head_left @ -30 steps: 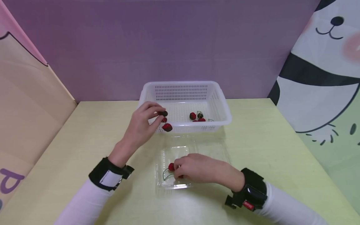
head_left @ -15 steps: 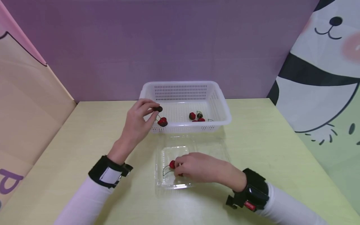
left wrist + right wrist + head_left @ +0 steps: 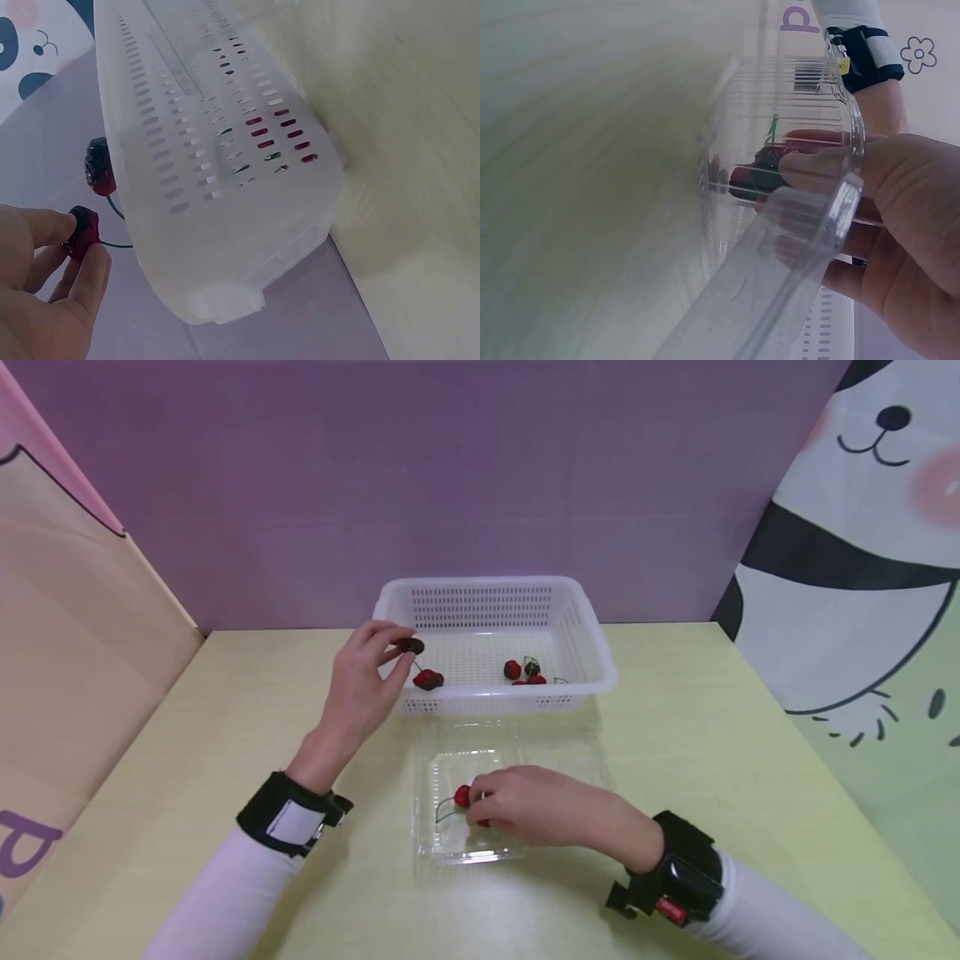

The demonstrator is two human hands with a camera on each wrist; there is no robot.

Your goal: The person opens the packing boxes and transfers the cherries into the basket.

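Observation:
My left hand [image 3: 362, 672] pinches a dark red cherry [image 3: 412, 646] between thumb and fingers at the left end of the white basket [image 3: 487, 702]. A second cherry [image 3: 99, 166] is joined to it by a green stem and hangs close to the basket rim. Lower down, my right hand [image 3: 536, 806] reaches into the clear plastic box [image 3: 468, 857]. Its thumb and fingers grip a dark cherry [image 3: 769, 171], seen through the box wall. Beside those fingertips shows a red cherry [image 3: 462, 796] with a thin stem; the fingers partly cover the fruit.
Several more cherries [image 3: 534, 669] lie in the right front part of the basket. The clear box's lid half [image 3: 566, 756] spreads to the right of its filled side. A purple wall [image 3: 480, 485] rises behind the pale wooden table [image 3: 712, 735].
My left hand has drawn a little left and away from me, carrying the pair of cherries. My right hand stays in the box, and the cherry beside its fingers has shifted slightly upward.

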